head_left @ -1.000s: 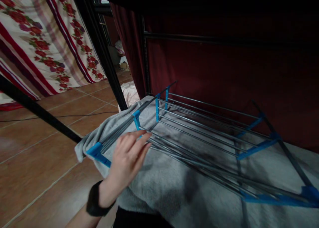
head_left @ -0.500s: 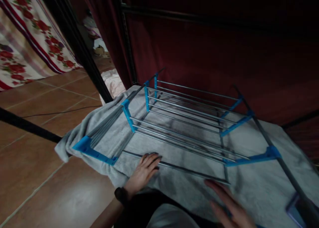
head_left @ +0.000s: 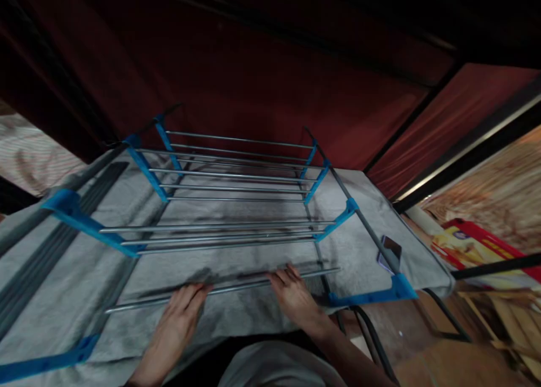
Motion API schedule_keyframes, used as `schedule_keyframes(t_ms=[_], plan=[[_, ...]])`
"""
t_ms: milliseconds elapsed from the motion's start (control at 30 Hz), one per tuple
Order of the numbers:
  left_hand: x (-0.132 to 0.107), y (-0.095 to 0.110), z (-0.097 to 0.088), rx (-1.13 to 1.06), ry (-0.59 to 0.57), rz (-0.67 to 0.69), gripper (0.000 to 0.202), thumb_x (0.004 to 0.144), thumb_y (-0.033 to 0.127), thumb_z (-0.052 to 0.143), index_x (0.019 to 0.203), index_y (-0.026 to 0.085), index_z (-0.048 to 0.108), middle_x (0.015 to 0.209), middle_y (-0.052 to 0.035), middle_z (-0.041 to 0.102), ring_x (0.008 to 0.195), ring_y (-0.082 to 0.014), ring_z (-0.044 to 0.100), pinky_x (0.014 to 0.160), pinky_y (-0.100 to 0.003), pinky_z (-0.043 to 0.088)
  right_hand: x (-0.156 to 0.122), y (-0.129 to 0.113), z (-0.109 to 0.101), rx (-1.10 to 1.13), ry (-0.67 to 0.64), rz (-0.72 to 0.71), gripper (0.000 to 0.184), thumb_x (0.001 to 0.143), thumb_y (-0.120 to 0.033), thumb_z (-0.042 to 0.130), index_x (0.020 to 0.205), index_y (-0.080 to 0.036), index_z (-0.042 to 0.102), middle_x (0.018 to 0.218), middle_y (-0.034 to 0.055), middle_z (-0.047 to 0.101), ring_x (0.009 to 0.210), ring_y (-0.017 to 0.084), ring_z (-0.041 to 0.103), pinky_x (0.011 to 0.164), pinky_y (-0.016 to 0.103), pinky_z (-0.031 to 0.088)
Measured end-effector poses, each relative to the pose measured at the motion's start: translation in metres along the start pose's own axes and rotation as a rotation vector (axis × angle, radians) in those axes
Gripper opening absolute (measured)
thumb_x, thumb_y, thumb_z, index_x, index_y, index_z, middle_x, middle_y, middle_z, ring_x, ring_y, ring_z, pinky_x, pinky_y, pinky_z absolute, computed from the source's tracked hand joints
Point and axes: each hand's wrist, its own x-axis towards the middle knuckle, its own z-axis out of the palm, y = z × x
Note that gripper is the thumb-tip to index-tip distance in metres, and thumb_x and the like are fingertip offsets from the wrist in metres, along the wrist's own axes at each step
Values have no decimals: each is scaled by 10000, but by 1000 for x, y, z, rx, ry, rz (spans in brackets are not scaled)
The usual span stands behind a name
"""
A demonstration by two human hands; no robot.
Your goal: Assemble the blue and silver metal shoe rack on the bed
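A loose grey metal rod (head_left: pixel 236 287) lies crosswise in front of me, held by both hands. My left hand (head_left: pixel 180 314) is closed over its left half, fingers curled over the top. Right of the middle, my right hand (head_left: pixel 293 297) grips the same rod. Beyond it lies a metal rack frame with several crossbars (head_left: pixel 236 226) between blue plastic brackets (head_left: pixel 333 223). Two nearer blue brackets, a left one (head_left: pixel 51 361) and a right one (head_left: pixel 372 297), have no crossbar between them. The rod's two ends are apart from these brackets.
The rack rests on a grey blanket (head_left: pixel 355 184). A phone (head_left: pixel 389 253) lies under the right side tube. Several more tubes (head_left: pixel 46 246) lie at the left. Dark red curtains (head_left: pixel 253 77) hang behind; a red and yellow box (head_left: pixel 477 246) stands at the right.
My view has swung to the right. My right hand, which was off the rod, has closed on it. The rod now appears raised a little from the blanket.
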Motion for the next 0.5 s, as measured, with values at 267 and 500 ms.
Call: schedule_keyframes(t_ms=[267, 500], plan=[[34, -5, -60, 56, 207, 79, 467, 917, 170, 487, 1371, 278, 517, 1098, -67, 687, 952, -253, 659, 895, -391, 493, 39, 1, -75, -3, 170, -84, 269, 956, -156, 539, 1204, -224, 616, 1003, 30, 659, 955, 188, 570, 1052, 376, 423], [61, -6, -66, 65, 283, -26, 635, 951, 281, 465, 1518, 485, 263, 1175, 16, 665, 973, -284, 654, 838, -495, 537, 77, 19, -95, -62, 230, -124, 267, 963, -170, 541, 1208, -216, 635, 1028, 41, 663, 969, 188, 571, 1063, 383, 404]])
